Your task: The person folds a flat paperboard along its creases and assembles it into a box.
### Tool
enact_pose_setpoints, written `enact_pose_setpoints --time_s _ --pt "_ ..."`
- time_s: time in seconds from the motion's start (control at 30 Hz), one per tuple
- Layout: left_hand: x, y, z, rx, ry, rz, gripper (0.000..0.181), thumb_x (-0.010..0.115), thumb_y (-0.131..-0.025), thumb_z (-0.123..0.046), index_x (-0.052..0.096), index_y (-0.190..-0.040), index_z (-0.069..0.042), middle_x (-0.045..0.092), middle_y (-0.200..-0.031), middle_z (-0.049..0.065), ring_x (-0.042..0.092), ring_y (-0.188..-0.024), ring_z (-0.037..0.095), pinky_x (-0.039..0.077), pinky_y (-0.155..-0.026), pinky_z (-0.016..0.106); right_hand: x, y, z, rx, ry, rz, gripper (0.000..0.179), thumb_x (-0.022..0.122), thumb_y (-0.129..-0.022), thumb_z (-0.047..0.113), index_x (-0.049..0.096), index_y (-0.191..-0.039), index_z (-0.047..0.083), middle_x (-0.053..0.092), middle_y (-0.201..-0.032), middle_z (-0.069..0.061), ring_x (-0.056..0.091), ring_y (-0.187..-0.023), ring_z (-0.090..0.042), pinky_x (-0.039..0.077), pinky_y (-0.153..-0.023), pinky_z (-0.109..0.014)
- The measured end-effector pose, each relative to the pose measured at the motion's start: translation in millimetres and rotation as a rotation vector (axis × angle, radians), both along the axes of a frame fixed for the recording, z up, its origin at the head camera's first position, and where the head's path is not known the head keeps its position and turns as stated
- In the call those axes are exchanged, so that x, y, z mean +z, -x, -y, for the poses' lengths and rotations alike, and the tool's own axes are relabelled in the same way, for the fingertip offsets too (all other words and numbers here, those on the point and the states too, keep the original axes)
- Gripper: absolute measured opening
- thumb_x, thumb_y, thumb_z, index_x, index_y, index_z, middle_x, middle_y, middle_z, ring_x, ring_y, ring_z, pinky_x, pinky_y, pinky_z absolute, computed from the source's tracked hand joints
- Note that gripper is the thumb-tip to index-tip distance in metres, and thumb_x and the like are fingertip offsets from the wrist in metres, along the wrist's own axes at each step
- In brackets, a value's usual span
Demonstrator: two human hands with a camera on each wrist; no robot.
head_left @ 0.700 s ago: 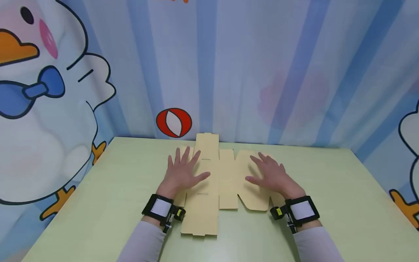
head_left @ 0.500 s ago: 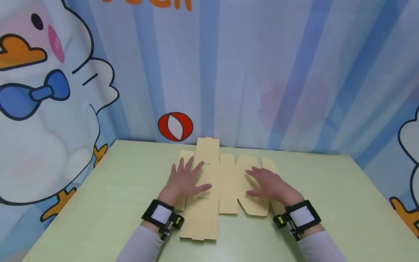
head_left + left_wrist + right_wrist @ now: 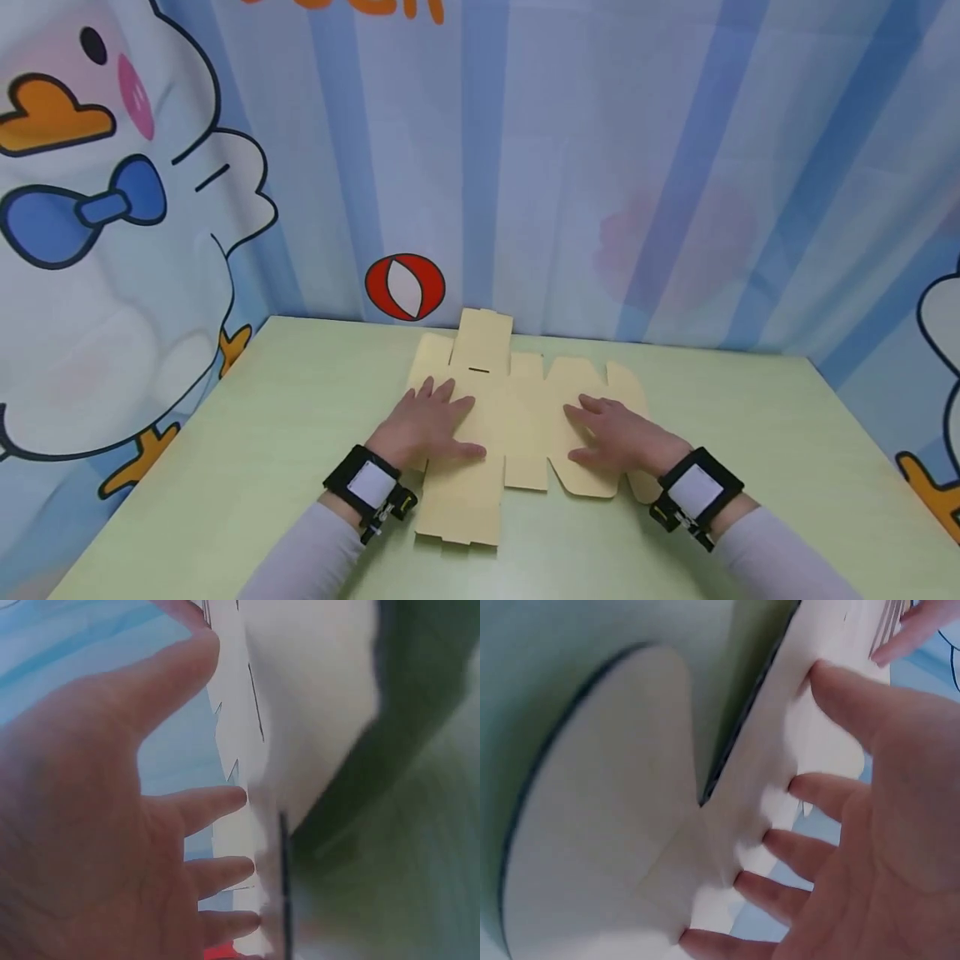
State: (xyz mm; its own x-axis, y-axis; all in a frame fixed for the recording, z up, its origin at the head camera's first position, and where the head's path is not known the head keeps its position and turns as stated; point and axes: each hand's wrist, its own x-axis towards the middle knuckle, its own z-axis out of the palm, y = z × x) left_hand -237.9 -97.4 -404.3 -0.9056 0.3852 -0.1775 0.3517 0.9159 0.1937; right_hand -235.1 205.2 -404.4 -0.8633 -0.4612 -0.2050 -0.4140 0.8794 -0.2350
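A flat, unfolded tan cardboard box blank (image 3: 525, 417) lies on the table, with cut flaps and a narrow slot (image 3: 478, 370) in its tall left strip. My left hand (image 3: 423, 429) lies over that strip, its fingers spread; in the left wrist view the fingertips (image 3: 236, 796) touch the board. On the right panel rests my right hand (image 3: 618, 433). Seen from the right wrist, its spread fingertips (image 3: 799, 784) press on the cardboard beside a rounded flap (image 3: 607, 802). Board under both palms is hidden in the head view.
The pale green table (image 3: 300, 417) extends to either side of the cardboard. A blue striped curtain (image 3: 555, 167) with cartoon ducks stands along the back edge. Each wrist bears a black strap with a small camera, such as the left one (image 3: 371, 487).
Both hands have come down onto the cardboard. The tall strip's far end has shifted a little right, and its far and near ends now angle away from its middle. The head view has shifted slightly.
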Motion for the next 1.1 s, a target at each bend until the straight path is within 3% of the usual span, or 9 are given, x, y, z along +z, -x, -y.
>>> enact_pose_setpoints --time_s 0.23,0.4,0.53,0.73,0.9,1.1 --pt "12.1 -4.3 -10.0 -0.092 0.078 0.055 0.086 0.067 -0.081 -0.066 0.041 -0.152 -0.024 0.033 -0.161 0.012 0.028 -0.149 0.041 0.033 -0.117 0.056 5.6 -7.9 2 0.015 -0.044 -0.009 0.072 0.063 -0.095 0.04 0.039 -0.15 0.001 0.034 -0.154 -0.031 0.035 -0.138 -0.055 0.035 -0.111 -0.063" --pt "17.5 -11.6 -24.5 -0.08 0.104 0.105 0.089 0.067 -0.079 -0.069 0.038 -0.153 -0.03 0.032 -0.162 0.009 0.03 -0.148 0.041 0.036 -0.115 0.057 8.9 -15.5 4 0.01 -0.07 0.003 0.073 0.067 -0.092 0.04 0.041 -0.148 0.001 0.039 -0.149 -0.03 0.042 -0.128 -0.055 0.043 -0.102 -0.064" --pt "17.7 -16.5 -34.7 -0.054 0.094 0.142 0.09 0.062 -0.081 -0.071 0.031 -0.155 -0.031 0.029 -0.163 0.009 0.029 -0.147 0.046 0.039 -0.112 0.059 15.5 -21.8 5 0.018 -0.078 0.04 0.071 0.072 -0.088 0.041 0.047 -0.144 0.006 0.044 -0.14 -0.027 0.047 -0.117 -0.047 0.05 -0.09 -0.057" --pt "8.7 -19.4 -37.9 -0.069 0.097 0.173 0.092 0.061 -0.082 -0.071 0.027 -0.157 -0.03 0.019 -0.166 0.008 0.016 -0.151 0.047 0.036 -0.11 0.066 38.1 -17.7 -1 0.164 -0.049 0.083 0.058 0.074 -0.086 0.037 0.059 -0.133 0.007 0.058 -0.11 -0.014 0.052 -0.09 -0.021 0.048 -0.077 -0.036" --pt "5.8 -13.8 -34.8 -0.132 0.101 0.177 0.091 0.063 -0.081 -0.07 0.029 -0.156 -0.032 0.016 -0.167 0.006 0.013 -0.152 0.045 0.027 -0.114 0.069 41.8 -6.0 -7 0.25 -0.022 -0.004 0.057 0.075 -0.086 0.034 0.059 -0.135 0.008 0.062 -0.123 -0.013 0.06 -0.108 -0.026 0.051 -0.094 -0.043" --pt "2.0 -2.2 -28.5 -0.254 0.087 0.194 0.087 0.066 -0.082 -0.064 0.029 -0.155 -0.036 0.013 -0.168 0.002 0.009 -0.154 0.041 0.023 -0.114 0.071 23.9 2.6 -7 0.318 0.049 -0.058 0.065 0.079 -0.083 0.03 0.055 -0.14 0.011 0.052 -0.145 -0.016 0.048 -0.134 -0.038 0.043 -0.108 -0.054"
